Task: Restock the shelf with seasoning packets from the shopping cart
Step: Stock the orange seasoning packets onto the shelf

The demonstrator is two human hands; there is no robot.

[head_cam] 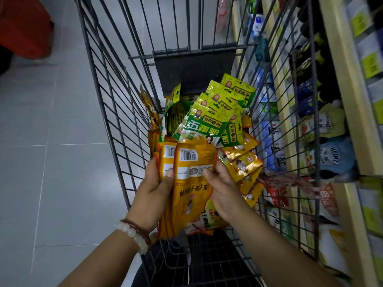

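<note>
- While both hands work inside the shopping cart (99,112), the shelf (339,83) runs along the cart's right side, just beyond its wire wall; nothing has reached it yet.
- Left hand (154,183): closed on the left edge of a stack of orange packets (194,183), thumb across the printed back.
- Right hand (222,187): closed on the right edge of the same stack, fingers curled behind it.
- Position of the held stack: at the cart's near end, lifted above the loose stock, long axis running from the near end toward the far end, barcodes at the far end.
- Governing relation, as judged: the shelf lies to the right of the hands, so the right hand is the nearer one for the carry across the wire wall.
- Count, held stack: at least two packets show barcodes; more edges sit behind, total cannot be told.
- Count, green packets (207,125): about five or six fanned toward the cart's far right, with more partly hidden.
- Count, small gold packets (244,162): roughly five overlapping against the right wall.
- One further orange packet (150,106) leans on the left wall.
</note>
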